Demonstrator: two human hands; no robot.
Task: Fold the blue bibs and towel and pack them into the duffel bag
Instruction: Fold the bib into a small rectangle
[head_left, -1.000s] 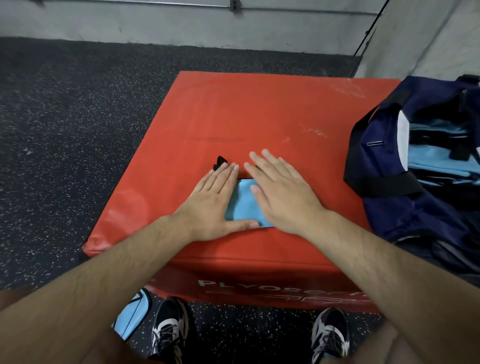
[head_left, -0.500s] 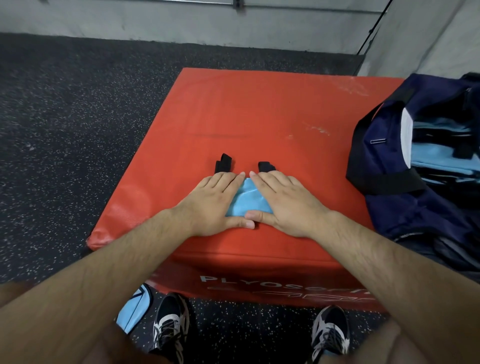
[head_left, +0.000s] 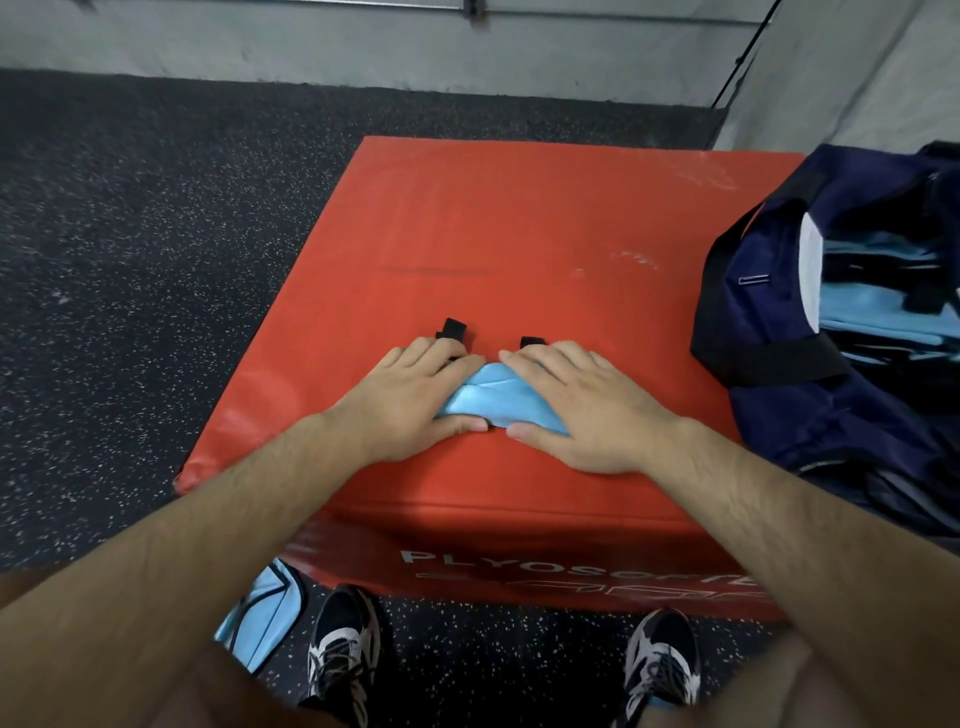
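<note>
A small folded light-blue bib (head_left: 493, 397) lies near the front edge of the red plyo box (head_left: 519, 228). My left hand (head_left: 410, 400) grips its left end and my right hand (head_left: 576, 405) grips its right end, bunching the cloth up between them. Two black strap ends (head_left: 454, 328) stick out beyond my fingertips. The navy duffel bag (head_left: 769, 322) stands open on the right of the box, with folded light-blue cloth (head_left: 872, 306) inside it.
Another light-blue bib (head_left: 265, 613) lies on the speckled black floor beside my left shoe (head_left: 340, 649). Grey walls close off the far side and the right. The box's far half is bare red vinyl.
My hands went from lying flat on the bib to closing on its two ends. The cloth has bunched up between them and both black strap ends now show.
</note>
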